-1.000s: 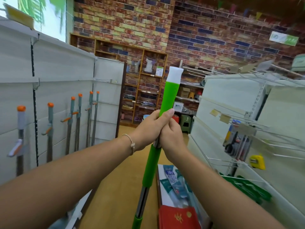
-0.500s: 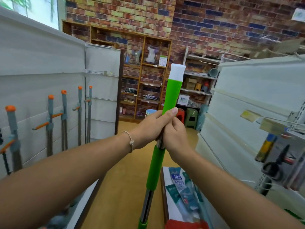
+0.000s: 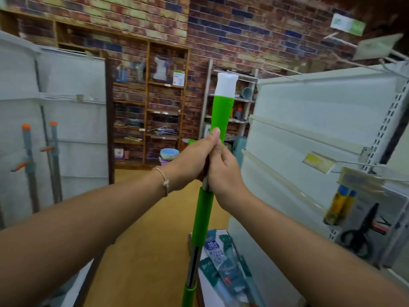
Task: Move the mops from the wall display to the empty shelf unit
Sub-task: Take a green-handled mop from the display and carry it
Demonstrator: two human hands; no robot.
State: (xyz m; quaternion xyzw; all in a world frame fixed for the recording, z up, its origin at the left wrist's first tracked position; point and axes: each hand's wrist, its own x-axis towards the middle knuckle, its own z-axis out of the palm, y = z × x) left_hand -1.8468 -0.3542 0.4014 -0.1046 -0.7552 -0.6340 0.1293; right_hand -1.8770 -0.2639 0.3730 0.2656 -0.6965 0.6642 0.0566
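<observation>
Brick wall (image 3: 243, 29) fills the back, with wooden shelves (image 3: 163, 107) set against it. On my right is a white shelf unit (image 3: 309, 120), its upper panels bare, with scissors (image 3: 363, 231) hanging lower down. On my left is the white wall display (image 3: 73, 129), where two grey mops with orange caps (image 3: 29, 151) stand upright. Wooden floor (image 3: 143, 240) runs down the aisle between them. Green mop (image 3: 223, 111) is dead centre in the aisle, near upright, white cap on top, well apart from both units. Left hand (image 3: 194, 158) is wrapped round the handle, thumb lying up the green grip. Right hand (image 3: 223, 171) touches it, fingers curled tight on the pole. Thin bracelet (image 3: 164, 181) on the left wrist.
</observation>
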